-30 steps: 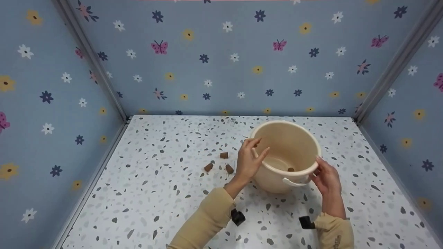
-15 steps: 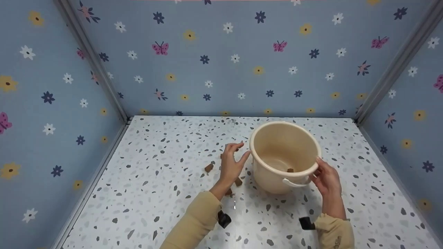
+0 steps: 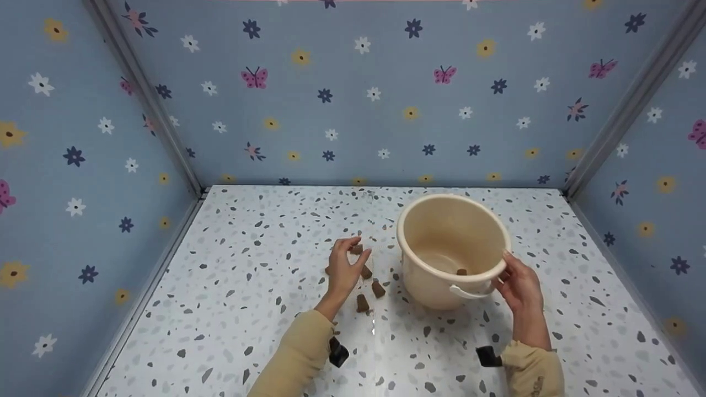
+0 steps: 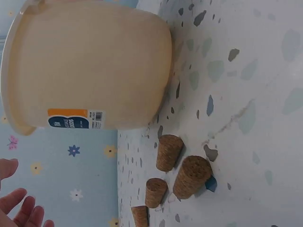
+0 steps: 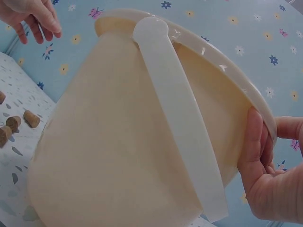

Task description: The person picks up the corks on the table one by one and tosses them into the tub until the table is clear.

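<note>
Several brown corks [image 3: 378,289] lie on a white, stone-flecked table [image 3: 242,264], just left of a cream bucket [image 3: 436,286], as a person in tan sleeves [image 3: 298,350] works with two bare hands. The left hand [image 3: 346,270] hangs above the corks, its fingers gently bent and parted from the thumb, with nothing in their hold. Across the bucket, the right hand [image 3: 524,284] pinches the rim at its right side, fingers curled in against the plastic. A lone cork [image 3: 461,272] sits inside the bucket, near the front wall. The bucket's white handle [image 3: 469,293] hangs down on the near side, and an orange-and-blue label [image 4: 75,119] shows on its outer wall. Butterflies and flowers dot the blue wall covering [image 3: 380,66] behind.
</note>
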Tool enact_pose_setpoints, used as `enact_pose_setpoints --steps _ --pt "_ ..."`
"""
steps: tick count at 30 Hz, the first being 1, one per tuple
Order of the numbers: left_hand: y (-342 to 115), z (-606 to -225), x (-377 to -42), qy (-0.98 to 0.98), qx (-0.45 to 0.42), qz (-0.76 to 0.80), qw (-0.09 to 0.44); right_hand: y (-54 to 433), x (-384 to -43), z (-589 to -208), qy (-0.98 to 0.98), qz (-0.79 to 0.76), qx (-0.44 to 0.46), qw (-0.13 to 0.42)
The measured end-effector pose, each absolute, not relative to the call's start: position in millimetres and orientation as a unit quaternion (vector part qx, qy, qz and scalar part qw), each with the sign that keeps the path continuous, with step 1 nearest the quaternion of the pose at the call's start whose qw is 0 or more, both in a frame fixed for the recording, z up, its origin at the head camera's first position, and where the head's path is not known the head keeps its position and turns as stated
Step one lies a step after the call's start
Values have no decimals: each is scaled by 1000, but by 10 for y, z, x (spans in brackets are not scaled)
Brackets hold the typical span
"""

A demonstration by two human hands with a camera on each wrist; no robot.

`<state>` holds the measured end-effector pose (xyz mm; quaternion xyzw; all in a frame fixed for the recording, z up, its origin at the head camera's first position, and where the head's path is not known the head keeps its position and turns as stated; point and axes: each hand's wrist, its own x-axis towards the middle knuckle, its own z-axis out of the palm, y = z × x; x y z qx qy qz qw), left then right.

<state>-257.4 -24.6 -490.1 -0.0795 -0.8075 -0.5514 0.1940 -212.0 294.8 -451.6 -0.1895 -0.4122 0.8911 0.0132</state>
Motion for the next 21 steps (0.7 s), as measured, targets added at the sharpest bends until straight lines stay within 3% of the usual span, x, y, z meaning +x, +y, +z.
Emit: enact_pose_setpoints --steps 12,21 --pt "-420 -5135 -2619 -813 -70 -538 210 2956 -2121 -4510 -413 892 -182 9" --pt "-557 -5281 -2612 -808 -28 -558 186 2950 -2119 -4505 -412 891 -190 5"
